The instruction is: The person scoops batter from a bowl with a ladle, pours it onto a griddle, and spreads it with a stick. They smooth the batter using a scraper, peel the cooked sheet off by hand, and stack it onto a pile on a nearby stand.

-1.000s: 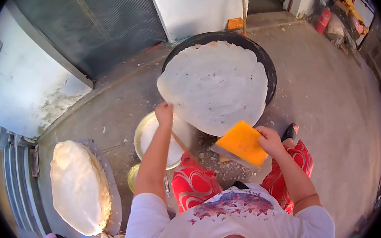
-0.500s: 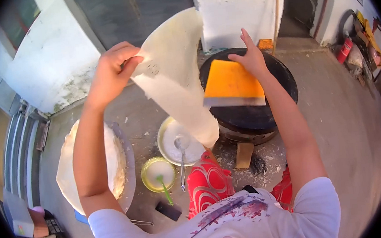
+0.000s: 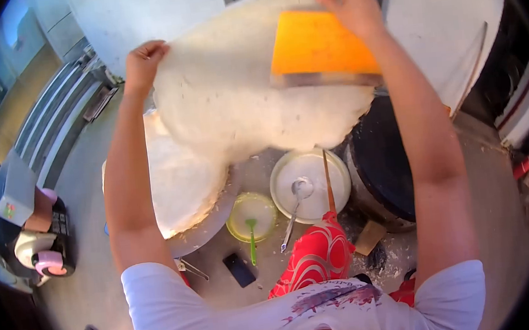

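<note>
A large, thin, pale pancake [image 3: 227,99] hangs stretched between my hands in front of me. My left hand [image 3: 147,65] is closed, pinching its upper left edge. My right hand [image 3: 351,8] is closed on its upper right edge and also carries an orange scraper [image 3: 323,40], whose blade points down in front of the sheet. Below on the left lies a stack of thin pancakes [image 3: 188,187] on a round board, with the hanging sheet's lower part over its far side. A round black griddle [image 3: 387,160] stands at right, partly behind my right forearm.
A bowl of white batter [image 3: 343,186] with a metal ladle [image 3: 294,213] stands on the floor. Beside it are a small yellow-green bowl [image 3: 231,231] with a green brush [image 3: 253,248] and a black phone [image 3: 239,269]. Steps and a white wall lie beyond.
The pancake has swung left, from beside the griddle to over the stack. My right hand, open behind the scraper before, now grips the sheet's edge, spreading it wide. The view has turned left.
</note>
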`<action>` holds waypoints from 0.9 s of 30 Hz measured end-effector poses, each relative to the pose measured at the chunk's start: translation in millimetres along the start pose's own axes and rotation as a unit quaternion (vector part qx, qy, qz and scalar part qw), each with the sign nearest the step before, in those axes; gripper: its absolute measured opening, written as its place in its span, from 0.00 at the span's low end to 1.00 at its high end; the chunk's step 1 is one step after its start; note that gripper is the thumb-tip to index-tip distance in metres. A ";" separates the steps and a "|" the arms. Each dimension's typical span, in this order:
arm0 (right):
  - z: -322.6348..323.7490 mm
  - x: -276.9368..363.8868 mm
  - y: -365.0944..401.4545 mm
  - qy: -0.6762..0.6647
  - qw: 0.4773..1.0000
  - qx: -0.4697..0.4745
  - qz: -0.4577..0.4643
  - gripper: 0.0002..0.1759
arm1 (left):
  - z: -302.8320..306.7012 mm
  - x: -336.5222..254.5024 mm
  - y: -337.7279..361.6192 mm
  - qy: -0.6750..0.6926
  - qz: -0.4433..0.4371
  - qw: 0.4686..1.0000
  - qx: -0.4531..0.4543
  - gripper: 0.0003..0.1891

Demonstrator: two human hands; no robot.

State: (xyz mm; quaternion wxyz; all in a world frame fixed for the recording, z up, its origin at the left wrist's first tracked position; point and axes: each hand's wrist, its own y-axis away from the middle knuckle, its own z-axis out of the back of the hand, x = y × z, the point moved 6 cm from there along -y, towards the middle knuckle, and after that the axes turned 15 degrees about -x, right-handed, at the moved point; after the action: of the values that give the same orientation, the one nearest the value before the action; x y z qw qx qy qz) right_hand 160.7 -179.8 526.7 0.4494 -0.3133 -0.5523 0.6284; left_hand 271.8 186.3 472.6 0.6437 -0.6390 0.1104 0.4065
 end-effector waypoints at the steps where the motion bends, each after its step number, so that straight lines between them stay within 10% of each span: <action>1: 10.9 31.4 -17.7 0.023 0.997 -0.041 0.054 0.11 | 18.7 5.2 -11.5 0.050 0.021 0.998 -0.035 0.08; 8: 49.7 169.5 46.5 -0.210 0.961 -0.073 0.166 0.14 | 181.3 -63.4 102.8 -0.126 -0.138 0.939 -0.288 0.08; 12: -29.5 171.0 147.0 -0.312 0.950 0.022 0.000 0.11 | 214.4 -14.1 198.2 -0.342 -0.206 0.899 -0.179 0.15; 20: -117.5 193.8 291.0 -0.230 0.895 0.370 -0.092 0.24 | 260.8 110.4 311.5 -0.355 -0.009 0.931 -0.081 0.11; 27: -87.5 70.1 321.8 -0.125 0.912 0.316 -0.231 0.25 | 274.5 127.5 313.4 -0.396 0.063 0.916 -0.017 0.09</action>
State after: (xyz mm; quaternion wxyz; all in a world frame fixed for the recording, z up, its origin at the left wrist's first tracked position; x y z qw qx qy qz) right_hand 140.1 -75.3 203.0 0.5852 0.0623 -0.4337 0.6823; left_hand 42.3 439.4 202.2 0.5969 -0.4288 -0.1206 0.6673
